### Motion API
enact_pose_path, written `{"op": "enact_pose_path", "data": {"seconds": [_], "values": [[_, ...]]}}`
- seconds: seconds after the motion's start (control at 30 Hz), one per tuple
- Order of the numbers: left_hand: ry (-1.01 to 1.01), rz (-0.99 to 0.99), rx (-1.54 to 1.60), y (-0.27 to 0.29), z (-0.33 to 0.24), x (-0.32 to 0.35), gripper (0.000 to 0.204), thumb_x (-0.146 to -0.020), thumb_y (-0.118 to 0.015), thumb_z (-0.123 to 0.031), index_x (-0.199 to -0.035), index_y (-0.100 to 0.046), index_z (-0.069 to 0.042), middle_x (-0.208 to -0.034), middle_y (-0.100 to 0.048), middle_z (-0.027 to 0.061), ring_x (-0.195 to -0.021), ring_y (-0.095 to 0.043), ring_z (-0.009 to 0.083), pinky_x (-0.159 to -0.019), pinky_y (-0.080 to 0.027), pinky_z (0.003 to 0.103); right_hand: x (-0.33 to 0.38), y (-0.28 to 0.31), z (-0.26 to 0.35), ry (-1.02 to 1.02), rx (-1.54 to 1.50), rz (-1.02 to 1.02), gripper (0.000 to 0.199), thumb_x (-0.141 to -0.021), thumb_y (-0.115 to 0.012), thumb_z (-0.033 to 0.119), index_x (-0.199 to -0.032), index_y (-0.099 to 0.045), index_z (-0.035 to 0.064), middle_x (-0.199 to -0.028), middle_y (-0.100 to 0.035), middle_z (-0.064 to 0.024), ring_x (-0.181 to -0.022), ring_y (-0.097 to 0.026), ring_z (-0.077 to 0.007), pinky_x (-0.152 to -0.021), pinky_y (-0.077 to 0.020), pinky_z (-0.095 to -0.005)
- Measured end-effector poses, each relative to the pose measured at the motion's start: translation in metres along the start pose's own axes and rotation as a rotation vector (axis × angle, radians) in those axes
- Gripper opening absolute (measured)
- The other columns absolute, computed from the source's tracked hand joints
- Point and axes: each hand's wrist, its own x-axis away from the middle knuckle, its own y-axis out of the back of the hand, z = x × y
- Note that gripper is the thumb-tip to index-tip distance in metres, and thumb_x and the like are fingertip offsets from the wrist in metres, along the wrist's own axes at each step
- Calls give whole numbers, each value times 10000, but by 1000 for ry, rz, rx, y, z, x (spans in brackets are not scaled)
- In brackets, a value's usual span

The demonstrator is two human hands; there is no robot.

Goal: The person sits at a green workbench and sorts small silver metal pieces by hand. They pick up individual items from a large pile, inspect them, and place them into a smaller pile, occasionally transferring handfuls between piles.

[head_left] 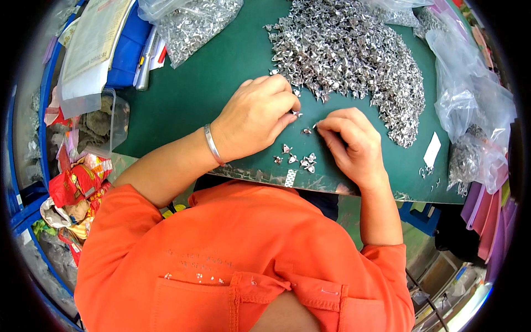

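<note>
A big heap of small silver metal pieces (343, 55), each with pointed wings, covers the far middle of the green table. Between thumb and forefinger, my left hand (251, 116) pinches one small winged metal piece (297, 114) just in front of the heap. My right hand (354, 145) is closed in a pinch to the right of it; what its fingertips hold is too small to make out. A loose metal piece (306, 131) lies between the two hands. Several more pieces (308, 162) rest nearer the table's front edge, below my hands.
Clear bags of metal pieces lie at the far left (196, 27) and right (467, 160). A white card (432, 149) sits near the right bag. Along the left are a blue bin (123, 61), a clear plastic box (119, 119) and red wrappers (77, 182).
</note>
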Motion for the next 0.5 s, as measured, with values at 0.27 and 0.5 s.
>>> {"op": "enact_pose_path", "data": {"seconds": [0.27, 0.5], "values": [[-79, 41, 121, 3, 5, 0, 157, -776, -763, -32, -893, -662, -58, -883, -649, 66, -827, -638, 267, -769, -494, 380, -6, 4, 5, 85, -146, 64, 218, -752, -778, 6, -950, -697, 49, -928, -671, -73, -794, -632, -274, -734, -516, -378], [-46, 63, 163, 6, 5, 1, 152, -765, -789, -51, -870, -681, -70, -851, -658, 63, -795, -642, 261, -723, -503, 367, 0, -3, -2, 105, 10, -90, 255, -701, -745, -71, -918, -690, 51, -907, -651, -71, -814, -627, -283, -695, -517, -377]]}}
